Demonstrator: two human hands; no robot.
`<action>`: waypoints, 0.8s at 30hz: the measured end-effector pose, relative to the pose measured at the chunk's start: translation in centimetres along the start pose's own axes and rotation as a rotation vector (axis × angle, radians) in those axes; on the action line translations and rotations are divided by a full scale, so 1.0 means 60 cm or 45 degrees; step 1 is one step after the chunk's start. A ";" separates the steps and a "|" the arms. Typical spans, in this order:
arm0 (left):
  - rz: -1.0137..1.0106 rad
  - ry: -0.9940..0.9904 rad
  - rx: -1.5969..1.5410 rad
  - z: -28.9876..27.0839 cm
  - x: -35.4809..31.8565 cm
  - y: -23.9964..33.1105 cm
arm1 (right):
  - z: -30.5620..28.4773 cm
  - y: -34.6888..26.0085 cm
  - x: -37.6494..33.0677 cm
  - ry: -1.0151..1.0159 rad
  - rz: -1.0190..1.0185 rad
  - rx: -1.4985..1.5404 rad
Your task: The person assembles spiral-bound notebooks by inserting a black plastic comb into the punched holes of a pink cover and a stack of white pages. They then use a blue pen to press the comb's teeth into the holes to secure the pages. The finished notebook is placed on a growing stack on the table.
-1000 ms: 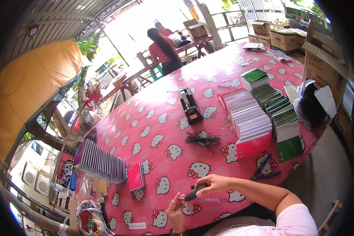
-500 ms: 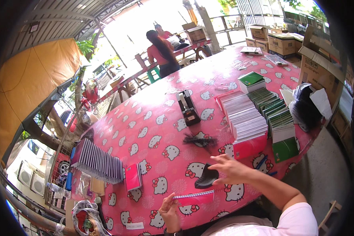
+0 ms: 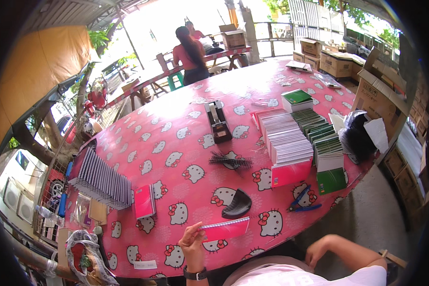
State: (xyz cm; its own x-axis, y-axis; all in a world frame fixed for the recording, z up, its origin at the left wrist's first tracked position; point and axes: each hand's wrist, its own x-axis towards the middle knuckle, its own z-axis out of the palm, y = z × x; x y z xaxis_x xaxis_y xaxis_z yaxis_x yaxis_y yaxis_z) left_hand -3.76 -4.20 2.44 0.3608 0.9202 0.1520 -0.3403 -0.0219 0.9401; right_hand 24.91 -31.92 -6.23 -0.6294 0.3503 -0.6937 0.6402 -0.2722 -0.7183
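Note:
My left hand (image 3: 191, 240) pinches the left end of a pink notebook (image 3: 226, 230), whose punched or coil-bound edge lies toward the far side. Just beyond it rests a black curved dish-like piece (image 3: 238, 204). My right hand (image 3: 315, 251) is down by my waist, off the table's near edge, and its fingers are mostly hidden. Blue-handled pliers (image 3: 303, 205) lie on the table to the right of the dish-like piece. Farther off is a small pile of black spiral coils (image 3: 231, 162). A single red notebook (image 3: 144, 201) lies to the left.
Rows of pink notebooks (image 3: 291, 176) and green notebooks (image 3: 332, 181) stand at right, beside a black bundle (image 3: 357, 138). Dark-covered spiral notebooks (image 3: 100, 182) line the left side. A black tape dispenser (image 3: 218, 125) sits mid-table. Cardboard boxes (image 3: 376, 95) flank the right; two people are beyond.
My right hand has left the black dish-like piece and dropped to my waist, uncovering the pliers. The left hand keeps hold of the pink notebook. The whole view has shifted slightly.

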 end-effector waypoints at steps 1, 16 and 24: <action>-0.004 -0.040 0.032 -0.003 0.003 0.003 | -0.040 -0.064 -0.045 0.204 -0.106 0.037; 0.300 -0.149 0.208 0.052 0.004 0.031 | -0.244 -0.394 0.046 1.878 -1.192 -0.333; 0.272 -0.156 0.046 0.056 -0.002 0.019 | -0.244 -0.387 0.053 1.915 -1.186 -0.290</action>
State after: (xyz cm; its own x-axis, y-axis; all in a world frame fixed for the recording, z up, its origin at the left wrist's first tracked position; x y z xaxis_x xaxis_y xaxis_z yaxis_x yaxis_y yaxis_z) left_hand -1.26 -5.66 4.52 0.3870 0.8390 0.3824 -0.3900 -0.2269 0.8924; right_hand 14.50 -11.35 9.01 0.0376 0.7735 0.6327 0.4672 0.5460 -0.6954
